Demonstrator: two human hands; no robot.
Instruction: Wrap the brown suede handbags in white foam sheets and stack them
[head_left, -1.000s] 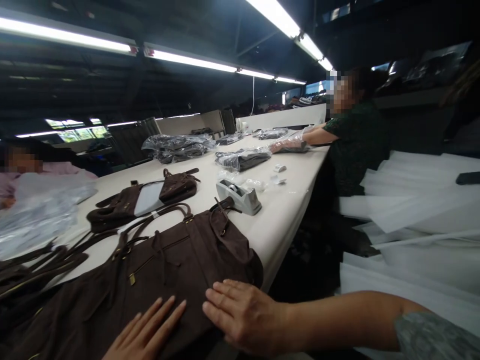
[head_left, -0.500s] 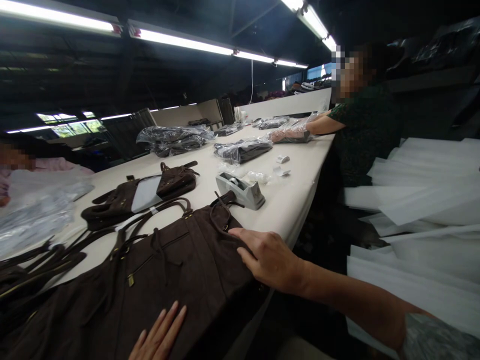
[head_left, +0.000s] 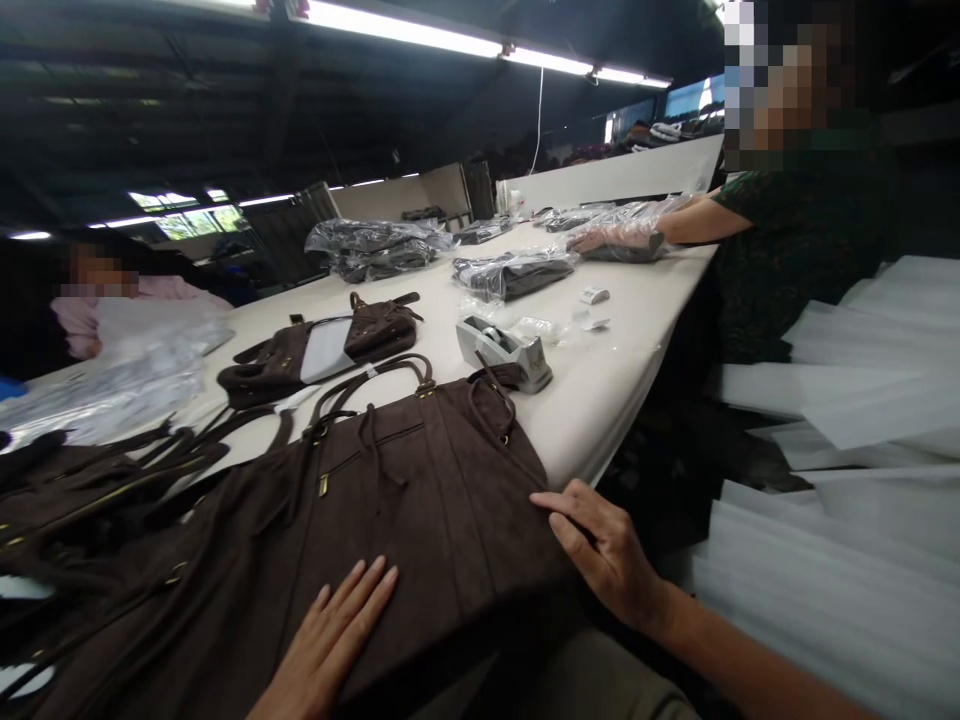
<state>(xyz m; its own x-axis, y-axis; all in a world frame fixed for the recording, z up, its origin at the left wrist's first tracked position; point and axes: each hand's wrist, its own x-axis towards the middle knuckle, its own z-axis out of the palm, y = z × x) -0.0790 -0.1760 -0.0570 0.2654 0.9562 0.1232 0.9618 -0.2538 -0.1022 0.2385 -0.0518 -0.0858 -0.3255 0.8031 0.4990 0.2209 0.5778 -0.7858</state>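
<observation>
A dark brown handbag point(head_left: 390, 510) with looped handles, tassel ties and a gold-coloured zip pull lies on its side at the near edge of the table. My left hand point(head_left: 334, 630) rests flat on its front panel, fingers stretched out. At the bag's right edge is my right hand point(head_left: 600, 540), index finger extended and thumb apart, with nothing visible between them. Its other fingers are bent. Just beyond the bag's top right corner stands a grey tape dispenser point(head_left: 510, 355). Other brown bags point(head_left: 97, 500) lie to the left, partly overlapped by this one.
Another brown bag point(head_left: 382, 330) with a pale wrap lies farther back on the white table point(head_left: 637, 370). Plastic-wrapped bags point(head_left: 517, 272) sit beyond. A co-worker point(head_left: 802, 220) handles one at right; another person point(head_left: 142, 290) is at left behind clear plastic point(head_left: 135, 390). White sheets point(head_left: 840, 550) are stacked at right.
My right hand has moved down along the bag's right side, away from the side tie. My left hand stays flat on the bag. The camera view has turned slightly left.
</observation>
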